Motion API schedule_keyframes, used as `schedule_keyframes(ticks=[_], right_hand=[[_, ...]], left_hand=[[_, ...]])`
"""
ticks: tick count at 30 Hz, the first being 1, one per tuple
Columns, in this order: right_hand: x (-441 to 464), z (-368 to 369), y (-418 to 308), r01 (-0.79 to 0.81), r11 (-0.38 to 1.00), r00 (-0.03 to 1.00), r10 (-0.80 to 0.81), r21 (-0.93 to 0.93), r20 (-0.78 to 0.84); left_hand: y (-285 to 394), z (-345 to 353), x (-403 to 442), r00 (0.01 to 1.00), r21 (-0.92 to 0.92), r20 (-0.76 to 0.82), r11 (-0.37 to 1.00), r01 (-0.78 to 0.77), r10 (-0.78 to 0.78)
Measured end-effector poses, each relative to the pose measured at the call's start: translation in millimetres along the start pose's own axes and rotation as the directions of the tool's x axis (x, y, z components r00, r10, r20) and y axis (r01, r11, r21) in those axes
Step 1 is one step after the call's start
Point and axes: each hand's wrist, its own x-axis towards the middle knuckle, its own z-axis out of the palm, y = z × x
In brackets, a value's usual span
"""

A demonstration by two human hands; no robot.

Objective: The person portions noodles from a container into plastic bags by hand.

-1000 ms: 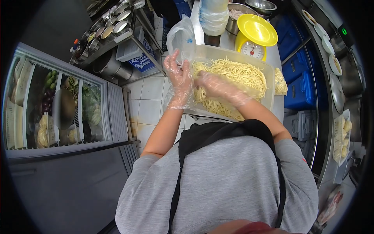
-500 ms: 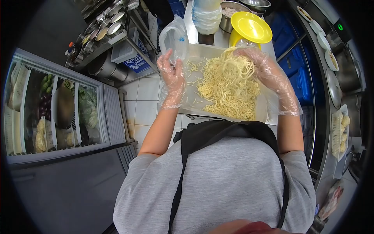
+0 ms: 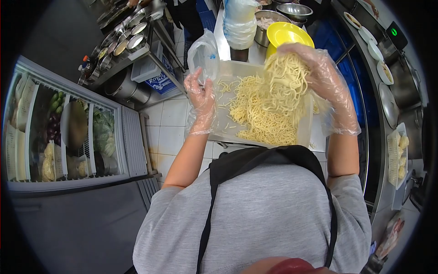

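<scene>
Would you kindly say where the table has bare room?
A small table patch looks bare between the dark container and yellow scale. Crowded: the far end, with pot and bowl, and above the tub, where the right hand holds noodles.

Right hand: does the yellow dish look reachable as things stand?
Probably yes. The right hand is close by the yellow dish, with nothing visible blocking the way between them. It does hold a clump of noodles, though, so its grip isn't free.
</scene>
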Motion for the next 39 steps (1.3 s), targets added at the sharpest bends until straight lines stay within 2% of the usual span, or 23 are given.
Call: schedule_keyframes(ticks=[2, 4, 6, 8, 9, 10, 11, 13, 15, 19, 21, 22, 23, 24, 25, 27, 28, 30, 32, 35, 37, 38, 39], right_hand=[[2.1, -3.4, -1.2, -0.016, 0.979, 0.978, 0.058, -0.203, 0.201], [1.4, -5.2, -0.8, 0.06, 0.967, 0.987, -0.021, -0.248, 0.157], [7.6, -9.7, -11.5, 0.174, 0.971, 0.984, -0.165, -0.166, 0.067], [11.0, -1.9, -12.2, 0.198, 0.979, 0.98, -0.199, -0.054, -0.015], [11.0, 5.3, -13.8, 0.191, 0.981, 0.981, -0.192, -0.035, -0.032], [8.6, 15.7, -19.3, 0.055, 0.998, 0.998, -0.055, 0.018, 0.029], [4.3, 28.3, -18.4, 0.059, 0.998, 0.996, -0.059, 0.008, 0.066], [-19.3, 84.1, 28.6, 0.162, 0.979, 0.96, -0.126, -0.125, 0.251], [-45.5, 106.6, 36.3, -0.017, 0.956, 0.876, 0.155, -0.292, 0.457], [-71.2, 121.9, 48.9, -0.058, 0.904, 0.866, 0.256, -0.423, 0.428], [-70.6, 118.8, 53.1, -0.061, 0.956, 0.838, 0.204, -0.286, 0.505], [-68.9, 118.7, 55.7, -0.057, 0.956, 0.84, 0.201, -0.287, 0.503], [-67.6, 120.3, 59.2, -0.132, 0.961, 0.821, 0.243, -0.243, 0.516], [-67.7, 122.0, 62.6, -0.209, 0.958, 0.799, 0.283, -0.198, 0.531], [-70.8, 121.9, 67.0, -0.209, 0.958, 0.8, 0.283, -0.196, 0.529], [-70.8, 117.3, 71.0, -0.149, 0.989, 0.923, 0.137, 0.007, 0.36], [-66.4, 112.9, 68.9, -0.14, 0.99, 0.926, 0.129, 0.007, 0.355], [-62.1, 90.8, 55.5, -0.232, 0.897, 0.965, 0.164, 0.376, 0.203], [-48.7, 63.4, 32.0, -0.295, 0.839, 0.95, 0.203, 0.458, 0.239], [-42.8, 58.1, 32.3, -0.204, 0.877, 0.969, 0.12, 0.435, 0.214], [-50.4, 73.1, 35.1, -0.162, 0.985, 0.892, 0.172, -0.06, 0.418], [-53.6, 81.1, 30.0, -0.163, 0.985, 0.892, 0.173, -0.06, 0.417], [-57.0, 91.3, 20.6, -0.137, 0.957, 0.782, 0.264, -0.257, 0.564]], left_hand=[[5.1, -2.5, -1.0, 0.999, 0.003, 0.023, 0.999, 0.037, -0.037], [-2.0, -0.8, -0.3, 1.0, 0.038, 0.012, 0.999, -0.021, 0.02], [-5.9, 0.8, 0.4, 0.997, 0.042, -0.008, 0.997, -0.072, 0.072], [-2.1, 1.7, 1.0, 0.993, 0.051, -0.025, 0.992, -0.113, 0.114], [0.6, 1.8, 0.8, 1.0, -0.02, -0.021, 1.0, -0.011, 0.011], [2.1, 1.8, -1.2, 0.995, -0.089, -0.005, 0.991, 0.096, -0.097], [1.4, 2.7, -1.0, 0.996, -0.096, -0.008, 0.992, 0.082, -0.083], [-3.7, 2.3, -1.9, 1.0, -0.045, -0.002, 0.998, 0.031, -0.031], [-3.5, 1.7, -3.9, 1.0, -0.047, -0.002, 0.999, 0.026, -0.026], [-7.7, 3.3, -2.5, 1.0, -0.049, 0.001, 0.999, -0.004, 0.004], [-8.3, 3.6, -2.8, 1.0, -0.055, 0.002, 0.998, -0.006, 0.006], [-7.1, 3.3, -2.2, 1.0, -0.057, 0.007, 0.998, -0.003, 0.003], [-5.9, 2.5, -2.9, 1.0, -0.056, 0.006, 0.998, -0.006, 0.007], [3.2, 0.2, -2.0, 0.997, -0.092, 0.038, 0.993, 0.067, -0.064], [8.8, -1.3, -1.8, 0.988, -0.125, 0.072, 0.982, 0.141, -0.133], [0.9, -0.3, -3.3, 0.995, -0.073, 0.055, 0.994, 0.083, -0.08], [-2.8, 0.2, -2.1, 0.999, -0.021, 0.037, 0.999, 0.028, -0.028], [-4.7, -0.1, -3.1, 0.999, -0.027, 0.032, 0.999, 0.027, -0.026], [-2.1, 1.8, -2.5, 0.999, -0.036, 0.04, 0.999, 0.032, -0.03], [-2.6, 3.9, -1.3, 1.0, 0.004, 0.019, 1.0, 0.007, -0.007], [-4.7, 3.5, -1.8, 1.0, -0.063, 0.01, 0.998, 0.01, -0.01], [-4.2, 3.1, -2.1, 1.0, -0.064, 0.011, 0.998, 0.009, -0.008], [0.1, 1.9, -1.5, 0.999, -0.058, 0.024, 0.998, 0.028, -0.026]])
